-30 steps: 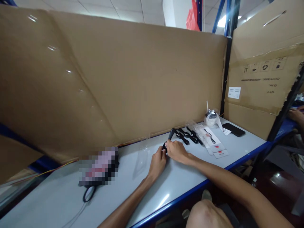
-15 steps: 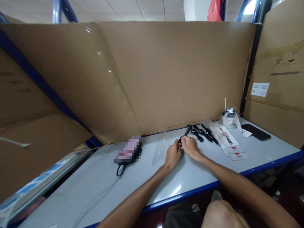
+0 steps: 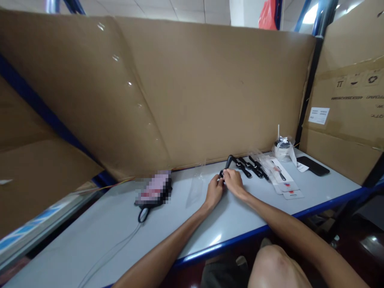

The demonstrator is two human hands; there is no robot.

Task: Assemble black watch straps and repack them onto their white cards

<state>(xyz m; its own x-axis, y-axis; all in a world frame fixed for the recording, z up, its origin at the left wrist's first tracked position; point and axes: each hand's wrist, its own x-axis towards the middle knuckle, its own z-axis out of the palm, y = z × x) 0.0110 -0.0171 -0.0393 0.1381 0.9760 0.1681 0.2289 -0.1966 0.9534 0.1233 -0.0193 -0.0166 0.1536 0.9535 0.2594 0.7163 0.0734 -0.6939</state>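
Observation:
My left hand is closed round the lower end of a black-handled utensil, whose exact kind my fingers hide. Its thick black handle points up and away toward the cardboard. On the same end, my right hand is closed too, fingertips pressed against those of the left. Just right of the hands lie several similar black utensils, side by side on the grey table. To the left of my hands rests a clear plastic bag, flat on the tabletop.
Printed cards and clear sleeves lie right of the utensils. Farther right are a bagged cup with a straw and a black phone. A pixelated, dark-edged object with a loop sits left, beside a cable. Cardboard walls the back.
The camera view has turned slightly, so everything sits a little farther left. Both hands stay together on the utensil, and its handle now shows more plainly above my fingers.

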